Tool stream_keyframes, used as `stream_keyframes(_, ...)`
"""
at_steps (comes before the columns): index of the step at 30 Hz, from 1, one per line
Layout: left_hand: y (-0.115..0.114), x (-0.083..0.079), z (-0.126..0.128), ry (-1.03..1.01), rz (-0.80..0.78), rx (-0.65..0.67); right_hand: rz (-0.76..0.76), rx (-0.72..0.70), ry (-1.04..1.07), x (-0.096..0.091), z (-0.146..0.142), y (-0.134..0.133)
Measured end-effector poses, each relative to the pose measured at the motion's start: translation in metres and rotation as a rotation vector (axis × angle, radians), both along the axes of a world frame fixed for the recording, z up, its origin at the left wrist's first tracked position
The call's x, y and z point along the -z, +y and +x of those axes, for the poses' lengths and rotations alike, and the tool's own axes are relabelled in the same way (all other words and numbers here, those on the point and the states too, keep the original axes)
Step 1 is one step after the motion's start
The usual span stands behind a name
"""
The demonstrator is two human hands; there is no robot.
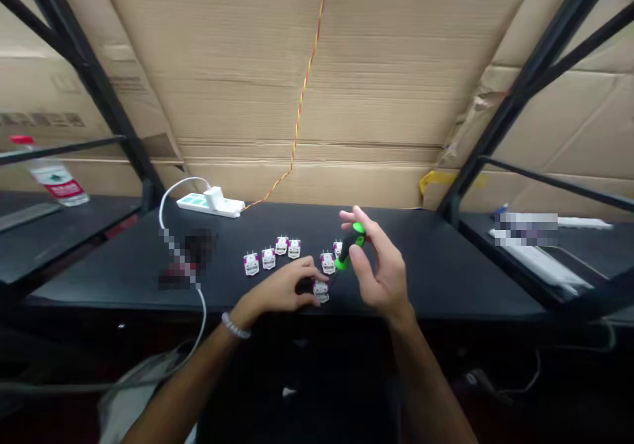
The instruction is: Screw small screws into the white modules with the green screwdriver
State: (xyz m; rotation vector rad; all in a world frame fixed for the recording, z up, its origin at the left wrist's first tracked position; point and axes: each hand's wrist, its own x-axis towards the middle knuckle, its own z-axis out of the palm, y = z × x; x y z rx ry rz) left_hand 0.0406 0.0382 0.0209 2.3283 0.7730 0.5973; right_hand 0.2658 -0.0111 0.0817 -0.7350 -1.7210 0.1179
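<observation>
My left hand [282, 287], with a beaded bracelet at the wrist, pinches a small white plug-like part [321, 290] near the table's front edge. In my right hand [382, 269] is a screwdriver [349, 246] with a black and green handle, held between thumb and fingers. Its shaft slants down toward the pinched part; whether the tip touches it I cannot tell. Just beyond stand a similar white part [327, 263] and another [337, 248], partly hidden by the screwdriver. Left of these sit several more white parts [268, 258] with purple sides and upright metal pins.
A white power strip [232, 207] with a plugged-in charger lies at the back left of the black table [436, 285]. Its white cable [161, 213] runs over the front edge. Metal frame posts [495, 133] flank the table, cardboard [376, 100] behind. A bottle [59, 181] stands far left.
</observation>
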Motion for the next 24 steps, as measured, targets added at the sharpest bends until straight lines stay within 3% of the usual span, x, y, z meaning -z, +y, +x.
stream_keyframes(6,0.0009,0.0016,-0.0002,0.003,0.014,0.003,0.091,0.178,-0.012,-0.0053,-0.0034,-0.0015)
stream_keyframes(12,-0.0004,-0.0013,0.0012,-0.003,-0.002,0.005,0.009,0.047,-0.002,-0.0047,-0.0016,-0.0013)
stream_keyframes(17,0.0,-0.0008,0.0011,0.001,0.002,-0.006,0.046,0.144,-0.01,-0.0065,-0.0013,-0.0025)
stream_keyframes(24,0.0002,-0.0017,0.0004,-0.004,-0.005,0.007,-0.034,0.056,0.047,-0.0015,0.0024,0.0006)
